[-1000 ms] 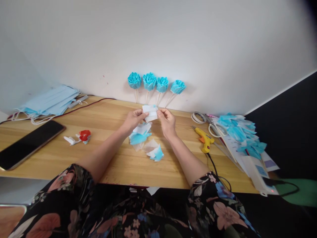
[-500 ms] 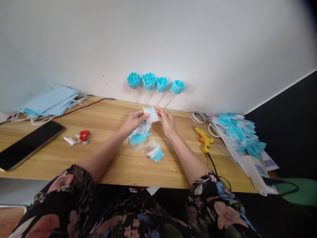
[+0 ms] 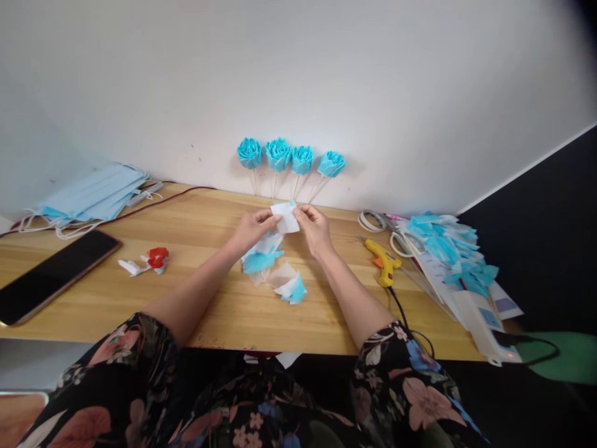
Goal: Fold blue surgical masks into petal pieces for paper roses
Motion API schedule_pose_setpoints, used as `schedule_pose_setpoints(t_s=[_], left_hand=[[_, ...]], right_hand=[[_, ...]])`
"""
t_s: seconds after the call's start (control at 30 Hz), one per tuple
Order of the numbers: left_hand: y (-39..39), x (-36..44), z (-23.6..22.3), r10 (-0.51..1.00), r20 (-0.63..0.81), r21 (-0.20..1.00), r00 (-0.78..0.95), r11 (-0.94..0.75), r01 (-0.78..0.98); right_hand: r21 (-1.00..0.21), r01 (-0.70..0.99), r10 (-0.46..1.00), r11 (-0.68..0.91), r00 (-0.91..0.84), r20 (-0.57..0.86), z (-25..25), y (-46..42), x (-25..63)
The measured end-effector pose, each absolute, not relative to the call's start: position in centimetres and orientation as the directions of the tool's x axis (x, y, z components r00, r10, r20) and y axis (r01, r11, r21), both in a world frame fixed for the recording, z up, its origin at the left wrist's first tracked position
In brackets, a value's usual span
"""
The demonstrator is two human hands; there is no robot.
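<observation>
Between my hands, above the table, is a small white square of thin fabric (image 3: 286, 219) with a light blue edge at its top. My left hand (image 3: 256, 229) pinches its left side between thumb and fingers. On its right side, my right hand (image 3: 313, 225) grips the edge in the same way. Just below lie loose blue and white fabric pieces (image 3: 262, 256), and a second small bunch (image 3: 292, 287) sits nearer to me. Several blue fabric roses (image 3: 278, 155) on thin sticks lean against the wall behind my hands.
A yellow glue gun (image 3: 385, 261), scissors (image 3: 407, 244) and a tape roll (image 3: 372, 221) lie to the right, beside a heap of blue petals (image 3: 445, 242) and a white power strip (image 3: 482, 323). At left are face masks (image 3: 96, 193), a phone (image 3: 58, 275) and a red-and-white scrap (image 3: 157, 257).
My right hand has closed on the right edge of the white square, where its fingers were beside the corner before. The square is now held flatter between both hands.
</observation>
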State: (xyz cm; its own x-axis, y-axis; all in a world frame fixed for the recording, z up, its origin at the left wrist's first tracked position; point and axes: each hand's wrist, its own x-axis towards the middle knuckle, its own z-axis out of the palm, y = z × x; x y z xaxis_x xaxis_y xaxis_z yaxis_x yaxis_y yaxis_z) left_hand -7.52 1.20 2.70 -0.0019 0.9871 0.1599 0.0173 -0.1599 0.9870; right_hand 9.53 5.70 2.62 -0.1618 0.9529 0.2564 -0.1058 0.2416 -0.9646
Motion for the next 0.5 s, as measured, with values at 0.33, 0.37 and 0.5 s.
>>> schedule_pose_setpoints(t_s=[0.33, 0.37, 0.5], left_hand=[[1.9, -7.3, 2.2, 0.983, 0.146, 0.974, -0.115, -0.163, -0.155], [1.9, -7.3, 2.2, 0.982, 0.148, 0.975, -0.113, -0.164, -0.15], [1.9, -7.4, 2.3, 0.978, 0.16, 0.977, -0.135, -0.176, -0.119]], right_hand=[[-0.944, -0.036, 0.927, 0.327, -0.185, 0.328, 1.6, 5.7, 9.6], [-0.939, -0.027, 0.924, 0.344, -0.166, 0.343, 1.5, 5.7, 9.6], [-0.923, 0.021, 0.919, 0.384, -0.109, 0.38, 1.1, 5.8, 9.5]])
